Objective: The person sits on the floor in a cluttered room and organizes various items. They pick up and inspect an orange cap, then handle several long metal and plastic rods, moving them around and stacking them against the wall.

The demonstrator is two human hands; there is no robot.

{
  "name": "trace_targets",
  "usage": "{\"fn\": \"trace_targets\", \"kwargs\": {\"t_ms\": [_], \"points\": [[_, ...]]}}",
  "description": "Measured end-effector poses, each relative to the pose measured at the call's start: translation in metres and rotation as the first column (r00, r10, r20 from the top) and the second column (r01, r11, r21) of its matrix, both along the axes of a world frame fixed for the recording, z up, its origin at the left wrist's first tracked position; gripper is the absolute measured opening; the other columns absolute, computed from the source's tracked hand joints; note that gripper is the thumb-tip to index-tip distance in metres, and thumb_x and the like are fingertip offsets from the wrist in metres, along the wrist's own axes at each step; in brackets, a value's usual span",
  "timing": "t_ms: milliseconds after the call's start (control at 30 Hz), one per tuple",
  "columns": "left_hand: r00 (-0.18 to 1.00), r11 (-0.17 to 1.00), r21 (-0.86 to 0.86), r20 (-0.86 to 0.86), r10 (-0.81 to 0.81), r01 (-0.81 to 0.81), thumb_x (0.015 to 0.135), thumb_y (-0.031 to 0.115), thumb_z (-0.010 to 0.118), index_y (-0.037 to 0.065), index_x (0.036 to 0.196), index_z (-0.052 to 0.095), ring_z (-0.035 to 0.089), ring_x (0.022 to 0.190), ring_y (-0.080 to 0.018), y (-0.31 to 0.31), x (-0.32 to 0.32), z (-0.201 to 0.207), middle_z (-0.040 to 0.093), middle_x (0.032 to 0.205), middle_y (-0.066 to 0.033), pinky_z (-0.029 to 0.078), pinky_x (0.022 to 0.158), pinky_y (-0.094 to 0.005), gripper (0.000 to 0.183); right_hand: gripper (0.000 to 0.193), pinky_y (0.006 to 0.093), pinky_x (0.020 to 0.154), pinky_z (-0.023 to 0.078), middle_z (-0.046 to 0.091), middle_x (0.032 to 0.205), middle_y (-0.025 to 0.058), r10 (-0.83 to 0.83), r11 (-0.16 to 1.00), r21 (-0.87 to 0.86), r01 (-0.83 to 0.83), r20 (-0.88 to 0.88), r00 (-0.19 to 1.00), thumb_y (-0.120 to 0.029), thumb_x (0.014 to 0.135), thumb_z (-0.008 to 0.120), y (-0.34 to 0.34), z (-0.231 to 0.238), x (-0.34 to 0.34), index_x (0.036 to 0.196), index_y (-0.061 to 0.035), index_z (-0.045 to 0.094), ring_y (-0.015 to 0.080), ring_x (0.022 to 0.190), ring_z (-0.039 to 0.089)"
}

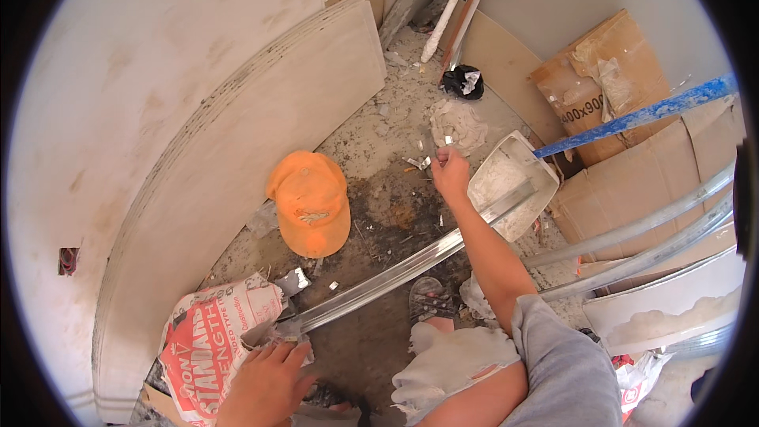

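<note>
My right hand [451, 172] reaches out over the floor with its fingers pinched together. A small shiny metal scrap [448, 141] shows at its fingertips. Other silvery scraps [425, 164] lie just left of that hand. Low in the view, my left hand [267, 383] has its fingers stretched out beside a red and white paper sack [213, 348]. Close to its fingertips is the near end of a long metal channel [387, 281], which slants across to a white scoop-like tray [518, 150]. Whether the left fingers touch the channel cannot be made out.
An orange cap [308, 202] lies on the dirty floor. Pale boards [261, 111] lean on the left wall. A blue pole [640, 117] runs from the tray to the right. Cardboard [613, 83] and bent metal profiles [640, 229] stand at right, long poles [451, 8] at the back.
</note>
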State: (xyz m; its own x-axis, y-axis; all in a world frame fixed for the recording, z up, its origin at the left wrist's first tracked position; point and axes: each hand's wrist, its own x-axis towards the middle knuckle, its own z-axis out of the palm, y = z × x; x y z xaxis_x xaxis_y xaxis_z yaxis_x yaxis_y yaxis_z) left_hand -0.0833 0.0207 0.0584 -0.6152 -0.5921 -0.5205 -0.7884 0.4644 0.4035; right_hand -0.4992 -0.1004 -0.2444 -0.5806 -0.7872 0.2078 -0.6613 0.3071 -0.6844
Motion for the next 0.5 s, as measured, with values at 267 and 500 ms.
{"fn": "trace_targets", "kwargs": {"t_ms": [267, 500], "points": [[0.986, 0.977, 0.130, 0.048, 0.161, -0.166, 0.087, 0.024, 0.062, 0.010, 0.136, 0.045, 0.054, 0.113, -0.0413, 0.014, 0.026, -0.008, 0.046, 0.137, -0.0235, 0.044, 0.093, -0.0469, 0.053, 0.036, 0.0409, 0.080, 0.050, 0.066, 0.093, 0.0176, 0.011, 0.976, 0.216, -0.027, 0.076, 0.997, -0.023, 0.078, 0.070, -0.045, 0.006, -0.030, 0.105, 0.0005, 0.065, 0.0327, 0.088, 0.064], [0.965, 0.950, 0.170, 0.046, 0.256, -0.260, 0.087, 0.017, 0.060, 0.006, 0.128, 0.051, 0.056, 0.105, -0.0441, 0.018, 0.028, -0.008, 0.057, 0.121, -0.0241, 0.044, 0.088, -0.0497, 0.043, 0.054, 0.0401, 0.085, 0.050, 0.061, 0.112, 0.0236, -0.382, 0.763, 0.339, 0.550, -0.450, 0.807, -0.022, 0.072, 0.071, -0.054, -0.053, -0.108, 0.117, 0.0033, 0.058, 0.0390, 0.097, 0.061]]}}
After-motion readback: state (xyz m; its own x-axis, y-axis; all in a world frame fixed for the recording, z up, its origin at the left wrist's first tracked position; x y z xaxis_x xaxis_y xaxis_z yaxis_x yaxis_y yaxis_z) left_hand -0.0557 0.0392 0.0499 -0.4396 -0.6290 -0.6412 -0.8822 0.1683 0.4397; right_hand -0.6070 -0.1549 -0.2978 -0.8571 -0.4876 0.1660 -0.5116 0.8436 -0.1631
